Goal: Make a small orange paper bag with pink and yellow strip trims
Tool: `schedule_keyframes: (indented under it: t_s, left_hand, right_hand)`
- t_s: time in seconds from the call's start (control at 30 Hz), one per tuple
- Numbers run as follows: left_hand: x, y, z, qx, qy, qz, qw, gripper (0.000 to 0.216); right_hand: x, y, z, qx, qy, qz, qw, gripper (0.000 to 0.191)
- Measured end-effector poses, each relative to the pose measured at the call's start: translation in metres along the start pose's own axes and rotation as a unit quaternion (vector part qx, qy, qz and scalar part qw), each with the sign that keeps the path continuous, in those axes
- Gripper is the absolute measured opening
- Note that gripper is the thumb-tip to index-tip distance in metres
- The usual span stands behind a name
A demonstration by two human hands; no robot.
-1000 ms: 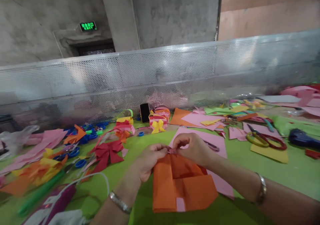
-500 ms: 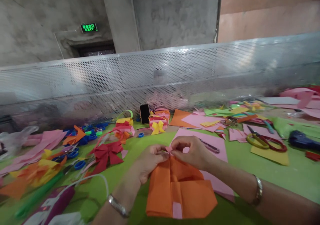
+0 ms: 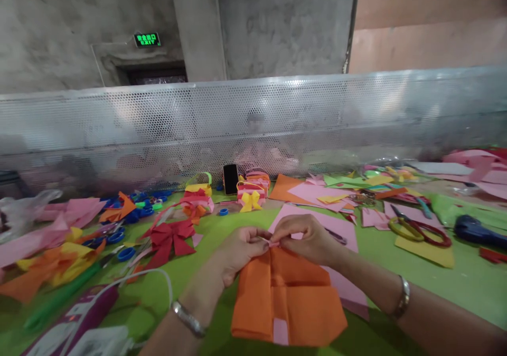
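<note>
L hand (image 3: 241, 250) & R hand (image 3: 307, 240) meet fingertip to fingertip at mid-frame, thumb & forefinger of each closed tight on 1 small pink strip (image 3: 274, 243), too small to tell its shape. The strip sits at the 12 o'clock edge of a folded orange paper (image 3: 293, 303), which lies flat on the green table (image 3: 222, 226) w/ its top edge under both hands; a pink patch shows at the paper's 6 o'clock edge. Each wrist has a silver bracelet. Under the orange paper, toward 2 o'clock, lies a pink sheet (image 3: 340, 229), partly covered by the R hand. From the hands: red bow (image 3: 170, 239) at 9 o'clock, near; dark phone (image 3: 230, 178) propped upright at 12 o'clock, against the perforated metal screen (image 3: 317, 118); striped basket w/ yellow bow (image 3: 250, 195) just beside the phone, at its 3 o'clock. Scissors w/ yellow & red handles (image 3: 420, 230) lie at 3 o'clock, well apart, on a yellow sheet; blue glue gun (image 3: 475, 230) farther out the same way. Purple-white tool w/ cord (image 3: 79, 319) at 8 o'clock. Loose pink, orange & yellow scraps are spread from 9 to 10 o'clock. Green exit sign (image 3: 147, 39) on the wall at 11 o'clock.
</note>
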State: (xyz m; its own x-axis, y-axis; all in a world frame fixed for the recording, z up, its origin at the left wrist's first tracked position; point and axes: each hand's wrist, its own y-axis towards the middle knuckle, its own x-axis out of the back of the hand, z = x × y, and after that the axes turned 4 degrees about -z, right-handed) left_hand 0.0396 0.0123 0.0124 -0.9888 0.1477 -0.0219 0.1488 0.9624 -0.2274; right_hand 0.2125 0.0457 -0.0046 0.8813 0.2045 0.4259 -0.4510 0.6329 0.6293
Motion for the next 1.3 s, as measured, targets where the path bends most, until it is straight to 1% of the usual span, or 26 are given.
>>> schedule_keyframes:
  t_s: [0.07, 0.17, 0.27, 0.33, 0.53, 0.67, 0.97, 1.3]
  left_hand:
    - [0.0, 0.0, 0.001, -0.001, 0.006, 0.0, 1.0, 0.024]
    - [0.002, 0.001, 0.002, 0.006, 0.003, 0.006, 1.0, 0.028]
    - [0.003, 0.001, 0.002, 0.01, 0.005, 0.009, 1.0, 0.03]
    - [0.002, 0.001, 0.001, 0.008, 0.01, 0.005, 1.0, 0.028]
    - [0.001, -0.002, -0.003, 0.016, -0.017, 0.0, 1.0, 0.026]
    - [0.001, -0.002, -0.002, 0.014, -0.029, -0.001, 0.999, 0.028]
    - [-0.001, -0.004, -0.005, 0.006, -0.013, -0.018, 1.0, 0.033]
    - [0.002, -0.002, -0.001, -0.005, -0.001, -0.025, 1.0, 0.034]
  right_hand:
    - [0.001, 0.001, 0.001, 0.014, -0.009, 0.007, 1.0, 0.02]
    - [0.002, 0.001, -0.001, 0.063, -0.031, 0.013, 0.997, 0.022]
    - [0.0, 0.001, -0.006, 0.122, -0.051, 0.0, 0.991, 0.026]
    - [-0.002, 0.0, -0.008, 0.144, -0.062, -0.014, 0.988, 0.028]
    - [-0.003, -0.002, -0.01, 0.182, -0.103, -0.037, 0.977, 0.025]
    - [-0.002, -0.002, -0.008, 0.211, -0.125, -0.037, 0.969, 0.024]
    - [0.001, -0.002, -0.001, 0.263, -0.181, -0.024, 0.947, 0.023]
    - [0.003, -0.003, 0.002, 0.274, -0.188, -0.016, 0.943, 0.024]
